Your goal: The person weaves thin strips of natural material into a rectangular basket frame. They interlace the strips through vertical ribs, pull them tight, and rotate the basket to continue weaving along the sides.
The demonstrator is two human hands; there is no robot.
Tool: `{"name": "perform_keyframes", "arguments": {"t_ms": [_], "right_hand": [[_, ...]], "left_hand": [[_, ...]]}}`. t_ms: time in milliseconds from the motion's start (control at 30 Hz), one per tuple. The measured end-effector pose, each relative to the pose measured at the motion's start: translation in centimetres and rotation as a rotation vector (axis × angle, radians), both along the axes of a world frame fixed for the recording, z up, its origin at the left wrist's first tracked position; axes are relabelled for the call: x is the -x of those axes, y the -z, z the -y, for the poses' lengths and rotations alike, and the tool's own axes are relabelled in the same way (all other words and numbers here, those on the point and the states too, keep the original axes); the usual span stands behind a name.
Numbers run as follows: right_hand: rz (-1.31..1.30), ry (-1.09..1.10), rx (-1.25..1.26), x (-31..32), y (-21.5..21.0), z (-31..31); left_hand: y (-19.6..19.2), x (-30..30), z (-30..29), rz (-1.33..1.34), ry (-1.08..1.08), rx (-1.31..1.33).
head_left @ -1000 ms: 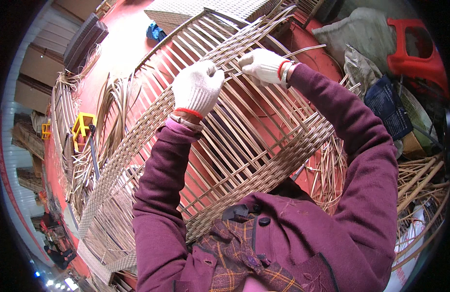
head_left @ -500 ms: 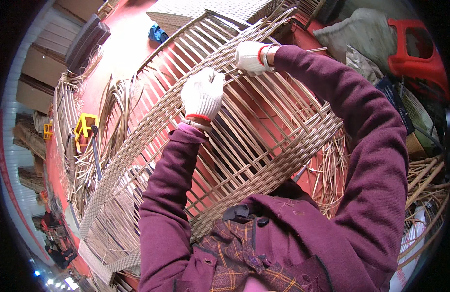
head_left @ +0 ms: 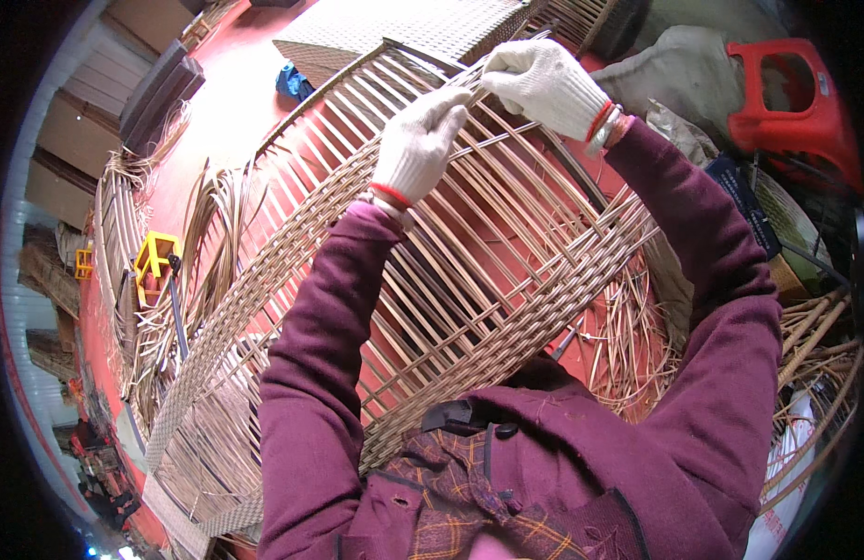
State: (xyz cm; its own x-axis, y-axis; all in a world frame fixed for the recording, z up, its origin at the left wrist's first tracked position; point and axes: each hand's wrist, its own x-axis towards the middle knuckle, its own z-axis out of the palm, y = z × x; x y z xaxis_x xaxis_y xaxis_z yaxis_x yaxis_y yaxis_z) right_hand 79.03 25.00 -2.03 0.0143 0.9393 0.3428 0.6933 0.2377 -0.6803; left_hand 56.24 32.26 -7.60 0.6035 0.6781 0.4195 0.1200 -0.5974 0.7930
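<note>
Red workshop floor (head_left: 236,103), loose cane scattered around. Head view: big half-woven rattan frame (head_left: 432,280) stands just below both hands and runs down to the person's chest. Left hand (head_left: 418,149), white glove, fingers (head_left: 446,101) pressed together on a thin cane strand (head_left: 506,140) at the frame's upper ribs. Right hand (head_left: 548,84), gloved too, fingers pinching the same strand just right of the left fingers, hands nearly touching. Yellow tool (head_left: 154,259) far left of the fingers, red plastic stool (head_left: 796,93) right of them. Judgement: frame light but bulky, ribs springy; strand flexible, kinks if bent sharply. Grip the strand near the weave, the frame by its woven band.
</note>
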Motion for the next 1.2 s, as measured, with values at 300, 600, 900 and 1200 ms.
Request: {"name": "perform_keyframes", "arguments": {"t_ms": [300, 600, 900, 1200], "right_hand": [[-0.265, -0.017, 0.477, 0.6, 5.4, -0.9], [0.098, -0.19, 0.9, -0.4, 6.8, -6.6], [0.347, -0.237, 0.346, -2.1, 8.6, -8.1], [0.547, 0.118, -0.175, -5.1, 2.8, -4.4]], "left_hand": [[0.9, 0.4, -2.4, -0.434, -0.15, 0.144], [3.0, -1.9, -3.2, -0.599, -0.197, -0.255], [4.4, -2.5, -1.9, -0.578, -0.26, -0.298], [1.7, -3.4, -1.4, -0.077, -0.245, -0.257]]}}
